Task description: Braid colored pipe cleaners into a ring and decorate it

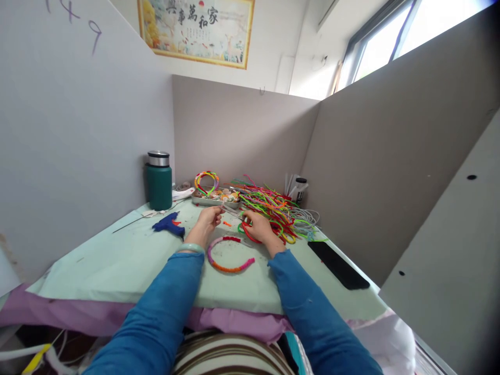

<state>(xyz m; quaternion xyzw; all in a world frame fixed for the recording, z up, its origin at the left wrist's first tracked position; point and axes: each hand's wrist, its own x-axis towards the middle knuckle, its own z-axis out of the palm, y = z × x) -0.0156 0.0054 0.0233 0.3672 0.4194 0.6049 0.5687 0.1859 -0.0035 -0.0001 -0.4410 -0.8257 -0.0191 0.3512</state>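
Note:
My left hand (211, 217) is closed in a pinch, with a thin pale grey piece (229, 209) at its fingertips. That piece reaches toward my right hand (257, 226), whose fingers are curled closed. A slim dark edge shows by the right fingertips; what they grip is too small to name. Beneath both hands lies an open ring (213, 263) wrapped in fuzzy purple, red and orange, its gap at the right. Red and green pipe-cleaner loops (252, 237) rest beside my right hand. A small orange scrap (227, 224) sits between the hands.
Behind the hands are a metal tray (219, 203) of small pieces, a finished-looking colourful ring (207, 174) and a heap of pipe cleaners (269, 203). A blue glue gun (169, 224) and green bottle (159, 185) stand left; a black phone-like slab (339, 264) lies right. Partitions enclose the table.

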